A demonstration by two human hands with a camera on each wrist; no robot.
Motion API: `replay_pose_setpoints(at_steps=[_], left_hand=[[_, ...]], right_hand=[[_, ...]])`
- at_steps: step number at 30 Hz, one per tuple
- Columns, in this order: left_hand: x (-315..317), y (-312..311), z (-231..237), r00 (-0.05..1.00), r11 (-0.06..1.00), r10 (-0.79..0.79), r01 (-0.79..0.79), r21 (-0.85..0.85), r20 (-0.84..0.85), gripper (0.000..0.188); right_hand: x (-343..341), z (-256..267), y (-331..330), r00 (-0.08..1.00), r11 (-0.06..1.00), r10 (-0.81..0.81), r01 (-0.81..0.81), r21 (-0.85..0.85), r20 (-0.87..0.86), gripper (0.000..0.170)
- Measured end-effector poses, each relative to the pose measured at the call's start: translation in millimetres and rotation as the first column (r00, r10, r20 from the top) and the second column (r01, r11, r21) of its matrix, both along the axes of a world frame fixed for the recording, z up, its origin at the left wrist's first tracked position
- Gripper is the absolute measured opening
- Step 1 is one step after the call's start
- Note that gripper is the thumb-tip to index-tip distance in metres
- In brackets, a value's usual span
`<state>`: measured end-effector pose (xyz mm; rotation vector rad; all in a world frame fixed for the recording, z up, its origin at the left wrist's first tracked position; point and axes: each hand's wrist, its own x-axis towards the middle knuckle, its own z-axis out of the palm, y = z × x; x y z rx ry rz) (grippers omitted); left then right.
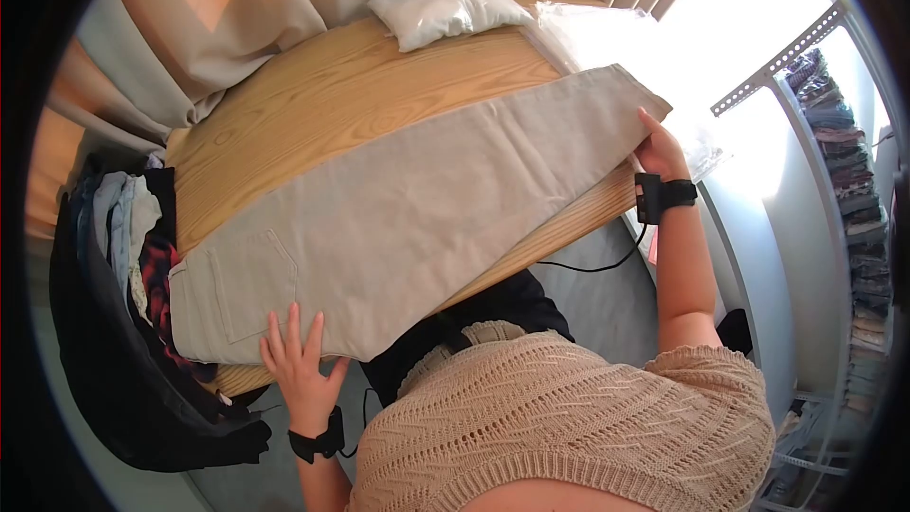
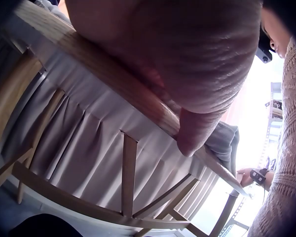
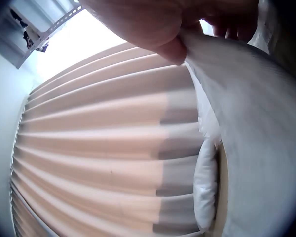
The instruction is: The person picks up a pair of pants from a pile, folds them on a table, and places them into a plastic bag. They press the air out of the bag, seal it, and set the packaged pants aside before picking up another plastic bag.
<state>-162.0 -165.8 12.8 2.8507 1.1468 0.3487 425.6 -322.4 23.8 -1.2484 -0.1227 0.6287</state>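
Light beige trousers [image 1: 408,199], folded lengthwise, lie diagonally over the wooden table, waist end at the left, leg hems at the upper right. The left hand [image 1: 301,370] rests with spread fingers on the trousers' near edge beside the pocket. At the hem end, the right hand [image 1: 661,150] holds the corner of the cloth. In the right wrist view the thumb and fingers of the right hand [image 3: 187,29] pinch the fabric [image 3: 256,118]. The left wrist view shows the left hand [image 2: 177,59] over the table edge [image 2: 103,74], its fingertips mostly hidden.
Piled clothes [image 1: 123,256] and a black garment [image 1: 161,417] are at the table's left. A plastic-wrapped white package [image 1: 450,11] lies at the back, near clear plastic bags [image 1: 583,28]. Curtains [image 1: 218,19] hang behind. A rack of clothes [image 1: 848,190] stands at the right.
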Motion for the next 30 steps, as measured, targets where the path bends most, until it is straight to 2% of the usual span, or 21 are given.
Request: replay_pose_setpoints(at_steps=[1, 2, 4, 5, 6, 8, 10, 12, 13, 14, 15, 17, 21, 23, 24, 26, 28, 30], left_hand=[[0.1, 0.2, -0.4, 1.000, 1.000, 0.001, -0.001, -0.002, -0.005, 0.077], [0.1, 0.4, 0.2, 1.000, 1.000, 0.000, 0.000, -0.009, -0.003, 0.076], [-0.9, 0.2, 1.2, 1.000, 1.000, 0.004, -0.004, -0.015, -0.014, 0.076], [-0.3, 0.0, 1.3, 1.000, 1.000, 0.008, -0.008, -0.021, -0.012, 0.075], [0.3, 0.0, 1.6, 1.000, 1.000, 0.010, -0.010, -0.028, -0.008, 0.074], [1.6, -0.5, 2.5, 1.000, 0.999, 0.015, -0.016, -0.036, -0.017, 0.073], [1.9, -0.7, 2.5, 1.000, 0.999, 0.015, -0.015, -0.043, -0.019, 0.072], [2.5, -0.7, 1.9, 0.999, 0.999, 0.024, -0.025, -0.043, -0.021, 0.072], [2.2, -0.7, 1.2, 1.000, 0.999, 0.021, -0.022, -0.045, -0.021, 0.072], [1.6, -0.5, 0.5, 1.000, 0.999, 0.020, -0.021, -0.037, -0.019, 0.072], [1.2, -0.3, 0.0, 1.000, 0.999, 0.020, -0.021, -0.029, -0.016, 0.073], [0.3, -0.2, -0.2, 1.000, 0.999, 0.021, -0.022, -0.023, -0.017, 0.073], [-0.1, 0.2, -0.9, 1.000, 1.000, 0.016, -0.016, -0.019, -0.008, 0.074], [0.3, 0.4, -1.6, 1.000, 1.000, 0.019, -0.019, -0.014, -0.004, 0.074], [0.0, 0.2, -2.2, 1.000, 1.000, 0.022, -0.022, -0.009, -0.003, 0.074], [-1.0, 0.0, -3.1, 1.000, 1.000, 0.020, -0.020, -0.013, 0.002, 0.074], [-1.0, 0.5, -2.5, 1.000, 1.000, 0.020, -0.020, -0.015, 0.006, 0.075], [0.6, 0.5, -0.7, 1.000, 1.000, 0.014, -0.014, -0.018, 0.010, 0.075]], right_hand=[[-0.8, -1.5, 3.5, 0.997, 0.999, -0.034, 0.036, -0.029, 0.065, 0.034], [-6.6, -1.1, 3.9, 0.998, 0.999, -0.031, 0.033, -0.030, 0.057, 0.034], [-68.8, 45.7, 19.1, 0.911, 0.991, -0.135, 0.116, 0.073, 0.389, 0.038], [-90.8, 60.2, 23.5, 0.876, 0.995, -0.100, 0.075, 0.073, 0.472, 0.039], [-108.2, 68.7, 26.4, 0.881, 0.995, -0.098, 0.073, 0.071, 0.464, 0.039], [-138.0, 75.1, 30.3, 0.666, 0.957, 0.126, 0.115, -0.268, 0.735, 0.038], [-167.9, 58.3, 41.4, 0.424, 0.972, 0.221, -0.024, -0.233, 0.878, 0.044], [-198.2, 30.0, 53.5, 0.342, 0.933, 0.343, -0.230, -0.276, 0.875, 0.054], [-214.0, 29.6, 56.0, 0.129, 0.865, 0.492, -0.180, -0.468, 0.861, 0.054], [-226.2, 29.7, 56.2, -0.078, 0.771, 0.625, -0.089, -0.630, 0.776, 0.054], [-232.3, 21.6, 54.6, -0.078, 0.772, 0.625, -0.089, -0.630, 0.777, 0.054], [-238.1, 0.7, 54.7, -0.204, 0.644, 0.728, -0.124, -0.755, 0.655, 0.058], [-232.3, 13.8, 51.3, -0.167, 0.606, 0.753, -0.198, -0.770, 0.636, 0.059], [-232.0, 28.9, 47.7, -0.296, 0.600, 0.778, 0.088, -0.795, 0.554, 0.060], [-228.6, 29.1, 46.5, -0.300, 0.599, 0.778, 0.088, -0.796, 0.552, 0.060], [-218.8, 27.5, 43.8, -0.381, 0.627, 0.773, 0.343, -0.699, 0.507, 0.059], [-210.0, 25.9, 45.6, -0.358, 0.611, 0.787, 0.336, -0.717, 0.503, 0.056], [-205.7, 28.4, 49.0, -0.415, 0.619, 0.772, 0.318, -0.718, 0.482, 0.051]])
